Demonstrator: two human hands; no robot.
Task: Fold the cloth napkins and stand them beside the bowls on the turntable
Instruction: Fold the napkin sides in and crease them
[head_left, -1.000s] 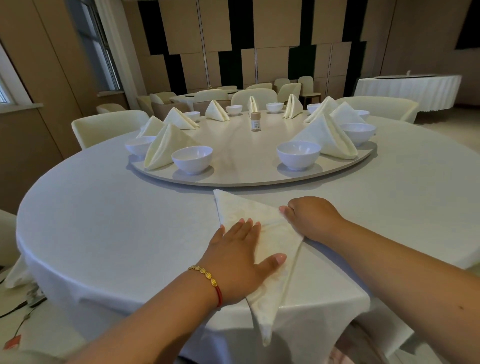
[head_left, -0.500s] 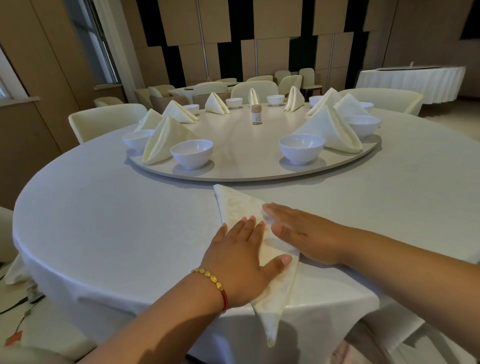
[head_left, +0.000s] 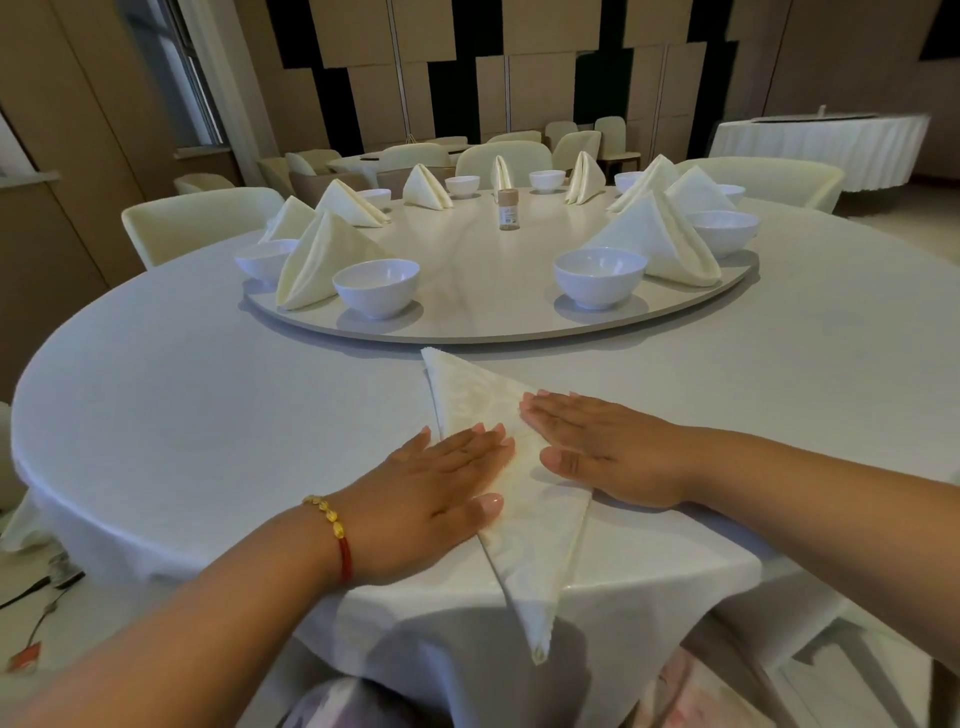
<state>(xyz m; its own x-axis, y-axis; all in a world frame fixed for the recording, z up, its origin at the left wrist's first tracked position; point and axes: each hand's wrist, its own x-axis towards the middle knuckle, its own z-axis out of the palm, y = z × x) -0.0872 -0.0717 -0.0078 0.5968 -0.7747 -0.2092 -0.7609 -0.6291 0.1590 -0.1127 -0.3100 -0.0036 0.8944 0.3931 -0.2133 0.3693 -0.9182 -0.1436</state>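
**Bare arms, one bracelet**

Two bare forearms, no sleeves in view. On the wrist of the left hand (head_left: 431, 483), lower left of centre, a thin bracelet (head_left: 332, 535): small oval gold beads along the upper part, red cord along the lower. Right hand (head_left: 608, 447), right of centre, without ring or band. Short nails, pale pink. At the bottom edge, patterned fabric (head_left: 332, 706) in grey, white and pink.

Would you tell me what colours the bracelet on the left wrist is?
Gold beads on a red cord, seen in the head view.
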